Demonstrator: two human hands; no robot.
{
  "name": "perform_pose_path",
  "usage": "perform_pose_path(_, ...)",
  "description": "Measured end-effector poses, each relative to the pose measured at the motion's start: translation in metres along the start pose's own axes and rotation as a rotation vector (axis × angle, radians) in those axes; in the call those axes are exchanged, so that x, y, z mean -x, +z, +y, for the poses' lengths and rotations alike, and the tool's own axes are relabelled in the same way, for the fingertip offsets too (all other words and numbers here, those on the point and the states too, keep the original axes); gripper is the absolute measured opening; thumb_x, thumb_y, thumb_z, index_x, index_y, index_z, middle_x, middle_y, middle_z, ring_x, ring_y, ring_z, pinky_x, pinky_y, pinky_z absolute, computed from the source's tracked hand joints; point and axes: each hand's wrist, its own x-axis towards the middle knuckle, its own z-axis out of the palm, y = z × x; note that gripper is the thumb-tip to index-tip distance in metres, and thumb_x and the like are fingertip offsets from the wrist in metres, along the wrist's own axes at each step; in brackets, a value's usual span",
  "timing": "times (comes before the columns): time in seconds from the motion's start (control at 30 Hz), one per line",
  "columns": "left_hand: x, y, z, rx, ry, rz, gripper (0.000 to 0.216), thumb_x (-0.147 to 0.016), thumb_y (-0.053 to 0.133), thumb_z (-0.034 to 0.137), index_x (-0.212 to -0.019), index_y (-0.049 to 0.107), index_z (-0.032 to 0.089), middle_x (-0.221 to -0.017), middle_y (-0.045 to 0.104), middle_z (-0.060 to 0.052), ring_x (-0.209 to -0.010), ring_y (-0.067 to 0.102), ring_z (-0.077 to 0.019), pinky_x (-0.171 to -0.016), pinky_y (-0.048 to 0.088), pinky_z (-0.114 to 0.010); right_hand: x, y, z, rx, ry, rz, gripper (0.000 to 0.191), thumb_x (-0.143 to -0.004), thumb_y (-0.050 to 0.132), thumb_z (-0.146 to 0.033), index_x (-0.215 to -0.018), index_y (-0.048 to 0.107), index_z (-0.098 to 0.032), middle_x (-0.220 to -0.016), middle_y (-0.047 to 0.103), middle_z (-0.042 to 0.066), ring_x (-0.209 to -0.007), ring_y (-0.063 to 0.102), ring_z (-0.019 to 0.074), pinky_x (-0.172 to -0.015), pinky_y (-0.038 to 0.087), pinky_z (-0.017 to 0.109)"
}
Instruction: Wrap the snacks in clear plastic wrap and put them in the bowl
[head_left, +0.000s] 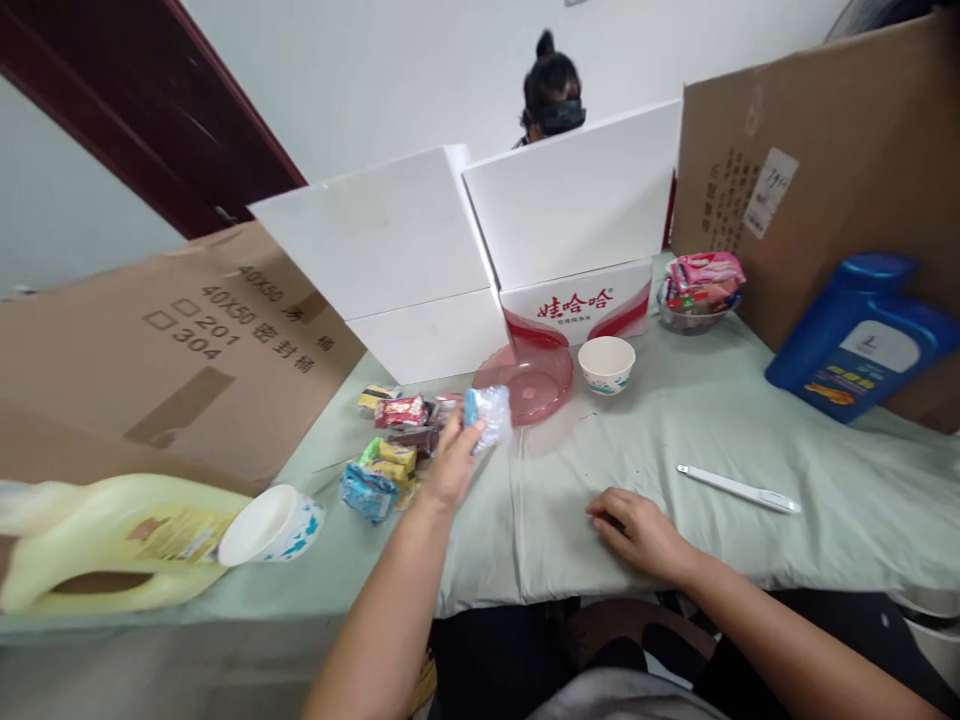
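A small blue-and-clear wrapped snack packet [491, 417] is pinched in my left hand [452, 462], raised over the near-left rim of a pink translucent plate [551, 395]. Below and left of that hand lies a pile of wrapped snacks [390, 455], in red, yellow, green and blue wrappers. My right hand [636, 533] rests on the cloth near the table's front edge, fingers loosely curled, their tips partly out of sight. No object shows in it. To its right lies a white box cutter [739, 488].
A paper bowl [606, 366] stands right of the plate; another bowl [271, 525] tilts beside a yellow jug [127, 545]. A clear bowl of snacks [699, 290] and a blue bottle [862, 340] are at right. White boxes [390, 240] and cardboard [157, 350] wall the table; a person [553, 90] is behind.
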Motion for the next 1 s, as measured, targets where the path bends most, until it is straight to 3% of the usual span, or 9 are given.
perform_pose_path(0.07, 0.015, 0.04, -0.018, 0.085, -0.083, -0.131, 0.043, -0.086, 0.045, 0.043, -0.118, 0.057, 0.017, -0.11, 0.068, -0.011, -0.093, 0.068, -0.0253, -0.079, 0.057, -0.044, 0.003, -0.007, -0.003, -0.018, -0.035, 0.0, 0.02, -0.093, 0.046, -0.023, -0.101, 0.064, -0.02, -0.096, 0.068, 0.008, -0.089, 0.064, 0.0196, -0.079, 0.052, 0.033)
perform_pose_path(0.13, 0.026, 0.074, -0.039, 0.166, -0.189, -0.255, 0.042, -0.087, 0.042, 0.04, -0.119, 0.056, 0.017, -0.107, 0.069, -0.01, -0.09, 0.068, -0.0239, -0.077, 0.057, -0.042, 0.008, -0.021, -0.002, -0.004, -0.069, 0.059, 0.021, -0.094, 0.046, -0.025, -0.105, 0.063, -0.02, -0.1, 0.068, 0.009, -0.095, 0.063, 0.0203, -0.083, 0.051, 0.035)
perform_pose_path(0.27, 0.035, 0.105, -0.07, -0.024, -0.077, -0.167, 0.044, -0.084, 0.053, 0.034, -0.125, 0.053, 0.017, -0.113, 0.065, -0.01, -0.104, 0.062, -0.0236, -0.094, 0.049, -0.041, 0.03, -0.059, 0.022, 0.281, 0.078, 0.349, 0.023, -0.094, 0.049, -0.031, -0.106, 0.065, -0.022, -0.108, 0.068, 0.011, -0.106, 0.059, 0.027, -0.092, 0.045, 0.045)
perform_pose_path(0.37, 0.034, 0.102, -0.081, -0.252, 0.135, -0.072, 0.052, -0.085, 0.055, 0.034, -0.134, 0.047, 0.017, -0.126, 0.058, -0.014, -0.114, 0.056, -0.0253, -0.102, 0.043, -0.043, 0.05, -0.081, 0.052, 0.604, 0.374, 0.433, 0.027, -0.091, 0.05, -0.032, -0.108, 0.067, -0.022, -0.114, 0.066, 0.014, -0.108, 0.056, 0.035, -0.089, 0.042, 0.052)
perform_pose_path(0.47, 0.029, 0.093, -0.087, -0.324, 0.226, -0.022, 0.049, -0.087, 0.052, 0.033, -0.134, 0.047, 0.018, -0.132, 0.053, -0.015, -0.114, 0.055, -0.0248, -0.097, 0.046, -0.041, 0.056, -0.088, 0.071, 0.747, 0.523, 0.354, 0.028, -0.093, 0.044, -0.028, -0.106, 0.068, -0.022, -0.104, 0.068, 0.014, -0.098, 0.059, 0.0338, -0.085, 0.042, 0.05)
perform_pose_path(0.57, 0.025, 0.088, -0.092, -0.301, 0.194, -0.075, 0.035, -0.088, 0.051, 0.033, -0.118, 0.06, 0.018, -0.127, 0.054, -0.014, -0.103, 0.059, -0.0223, -0.084, 0.053, -0.035, 0.038, -0.08, 0.067, 0.728, 0.446, 0.252, 0.03, -0.095, 0.038, -0.023, -0.105, 0.067, -0.02, -0.096, 0.067, 0.012, -0.091, 0.06, 0.0287, -0.084, 0.043, 0.043)
perform_pose_path(0.7, 0.023, 0.087, -0.093, -0.292, 0.186, -0.102, 0.034, -0.085, 0.054, 0.032, -0.114, 0.063, 0.018, -0.128, 0.052, -0.013, -0.091, 0.061, -0.0188, -0.073, 0.054, -0.03, -0.008, -0.056, 0.035, 0.563, 0.217, 0.149, 0.034, -0.098, 0.032, -0.019, -0.118, 0.059, -0.018, -0.106, 0.062, 0.011, -0.088, 0.061, 0.0214, -0.076, 0.046, 0.032)
perform_pose_path(0.83, 0.023, 0.085, -0.088, -0.308, 0.19, -0.149, 0.039, -0.081, 0.049, 0.02, -0.117, 0.064, 0.021, -0.134, 0.051, -0.011, -0.104, 0.059, -0.0219, -0.082, 0.054, -0.033, -0.048, -0.038, 0.002, 0.559, 0.02, 0.004, 0.037, -0.095, 0.034, -0.01, -0.123, 0.055, -0.019, -0.11, 0.06, 0.01, -0.09, 0.059, 0.0202, -0.074, 0.045, 0.03)
perform_pose_path(1.0, 0.021, 0.082, -0.086, -0.333, 0.188, -0.212, 0.045, -0.077, 0.046, 0.014, -0.117, 0.065, 0.022, -0.134, 0.051, -0.01, -0.115, 0.056, -0.0242, -0.088, 0.052, -0.035, -0.05, -0.048, 0.009, 0.628, 0.069, -0.098, 0.036, -0.092, 0.037, -0.006, -0.119, 0.058, -0.016, -0.105, 0.061, 0.01, -0.09, 0.06, 0.0207, -0.071, 0.044, 0.029)
